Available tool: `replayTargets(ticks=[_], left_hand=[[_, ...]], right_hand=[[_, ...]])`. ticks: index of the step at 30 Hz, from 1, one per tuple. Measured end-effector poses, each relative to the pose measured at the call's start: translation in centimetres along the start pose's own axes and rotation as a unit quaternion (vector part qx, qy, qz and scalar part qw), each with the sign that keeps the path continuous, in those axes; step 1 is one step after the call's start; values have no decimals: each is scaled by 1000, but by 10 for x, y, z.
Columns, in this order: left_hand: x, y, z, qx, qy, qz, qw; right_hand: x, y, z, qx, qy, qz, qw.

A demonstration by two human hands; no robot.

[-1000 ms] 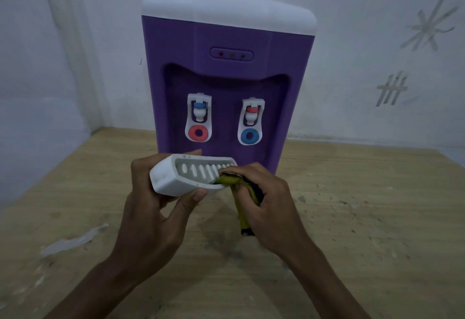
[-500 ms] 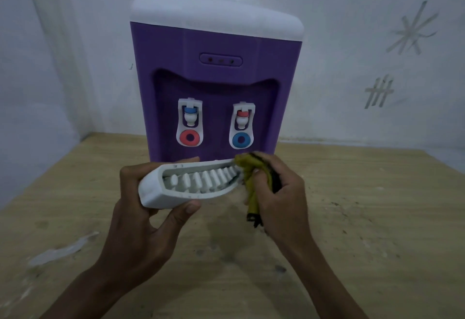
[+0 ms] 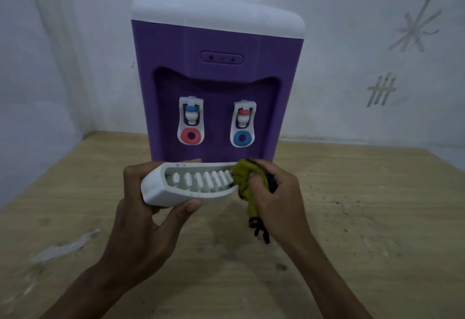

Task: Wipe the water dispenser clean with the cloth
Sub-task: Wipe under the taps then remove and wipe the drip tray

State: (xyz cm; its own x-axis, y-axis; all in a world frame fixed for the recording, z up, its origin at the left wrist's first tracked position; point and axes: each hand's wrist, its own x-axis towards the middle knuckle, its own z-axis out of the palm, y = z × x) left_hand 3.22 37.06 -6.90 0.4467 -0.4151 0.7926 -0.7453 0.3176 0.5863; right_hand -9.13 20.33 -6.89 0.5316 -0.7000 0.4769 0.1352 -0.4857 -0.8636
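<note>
scuffed wooden tabletop (image 3: 364,218), white wall (image 3: 352,3) with scratch marks (image 3: 415,29)

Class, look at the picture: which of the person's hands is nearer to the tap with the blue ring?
Right. The right hand, gripping the cloth, sits just below the blue-ringed tap. The left hand, holding the drip tray, lies lower and further left.

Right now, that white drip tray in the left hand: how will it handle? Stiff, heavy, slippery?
Likely stiff: the drip tray keeps its shape though the left hand grips only one end. Probably light, since one hand holds it up off the table. Its smooth white plastic may slip under the push of the cloth in the right hand.
</note>
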Motion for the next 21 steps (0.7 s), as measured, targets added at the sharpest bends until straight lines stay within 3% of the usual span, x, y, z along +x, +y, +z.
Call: replayTargets(ticks=[3,5,9,13,17,21], left_hand=[[2,0,-3,-17,18,-17,1000],[4,-1,-6,-24,25,-25,999],[2,2,-3,-25,17,-23,999],[2,1,-5,-23,22,-23,999],[2,-1,-6,-29,26,-33,999],[2,-1,-4,-38,23,-34,998]], right_hand=[[5,-2,-9,48,112,15,992],[6,1,-11,29,131,-3,991],[1,11,1,-54,31,-56,996],[-4,18,9,-156,-41,-139,977],[0,19,5,-125,-38,-110,985],[5,18,-5,-13,74,-12,997]])
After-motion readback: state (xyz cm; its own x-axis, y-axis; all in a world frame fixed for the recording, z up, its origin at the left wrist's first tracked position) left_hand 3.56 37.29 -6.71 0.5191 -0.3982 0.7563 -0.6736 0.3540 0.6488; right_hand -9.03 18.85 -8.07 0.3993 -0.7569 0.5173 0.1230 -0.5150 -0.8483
